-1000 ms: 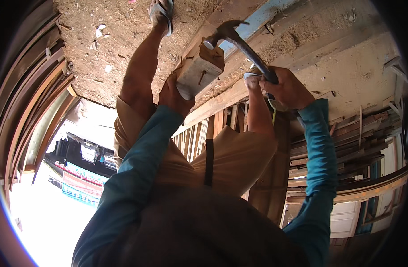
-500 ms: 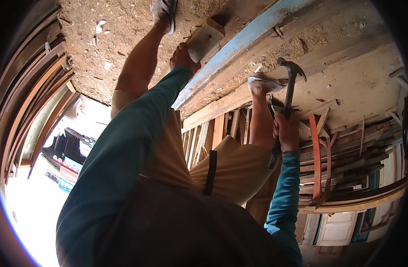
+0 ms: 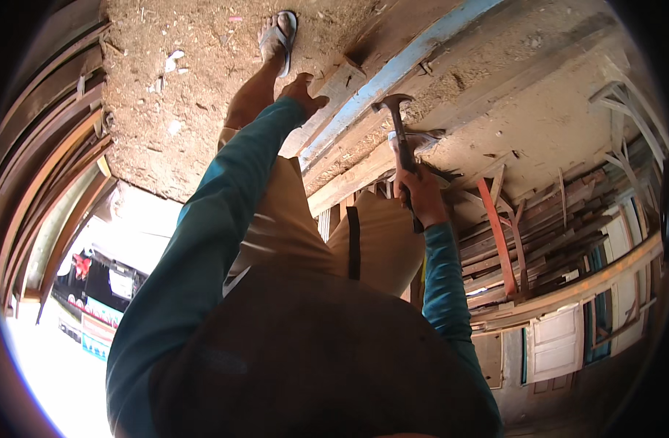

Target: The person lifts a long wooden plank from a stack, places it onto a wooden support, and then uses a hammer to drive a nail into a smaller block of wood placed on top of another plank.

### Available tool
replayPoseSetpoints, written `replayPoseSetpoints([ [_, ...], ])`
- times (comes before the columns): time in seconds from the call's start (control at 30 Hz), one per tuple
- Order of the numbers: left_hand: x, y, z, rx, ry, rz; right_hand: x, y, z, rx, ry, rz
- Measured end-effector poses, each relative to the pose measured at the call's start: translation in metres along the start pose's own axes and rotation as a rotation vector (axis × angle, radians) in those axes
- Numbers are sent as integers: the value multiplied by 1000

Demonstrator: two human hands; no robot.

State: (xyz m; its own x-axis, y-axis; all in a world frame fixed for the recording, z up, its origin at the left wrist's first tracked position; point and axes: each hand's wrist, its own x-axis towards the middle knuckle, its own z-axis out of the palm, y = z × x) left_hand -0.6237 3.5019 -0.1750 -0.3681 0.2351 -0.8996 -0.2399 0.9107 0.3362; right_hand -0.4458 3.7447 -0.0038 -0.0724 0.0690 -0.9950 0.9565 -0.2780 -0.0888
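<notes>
My right hand [image 3: 418, 193] is closed around the handle of a claw hammer [image 3: 401, 135], its head pointing away from me. My left hand [image 3: 299, 95] reaches forward with thumb and fingers apart, holding nothing. Just beyond it lies a wooden beam [image 3: 339, 86], partly hidden behind the hand; whether the fingertips touch it I cannot tell. Alongside runs a long timber with a light-blue painted face [image 3: 382, 84], slanting from near my knees toward the far right. Bare wooden timber [image 3: 360, 174] borders it on the right.
Wood shavings cover the ground [image 3: 181, 95]. My sandalled left foot [image 3: 280, 40] stands left of the timbers, my right foot [image 3: 422, 139] right of them. Stacked boards [image 3: 546, 226] and a red-painted strip [image 3: 497, 237] are at right; more planks [image 3: 57, 175] lean at left.
My left hand has let go of the wooden beam, which now lies lower beside the blue-faced timber. The hammer in my right hand has shifted left, closer to that timber. The view has moved slightly.
</notes>
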Motion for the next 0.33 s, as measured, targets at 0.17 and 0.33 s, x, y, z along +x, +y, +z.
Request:
replayPoseSetpoints([
  [0.17,-16,-33,-112,-600,124,220,-106,-34,78,318,160,59],
  [0.33,-85,-146,-250,-347,158,-33,-119,-59,130,471,232,127],
])
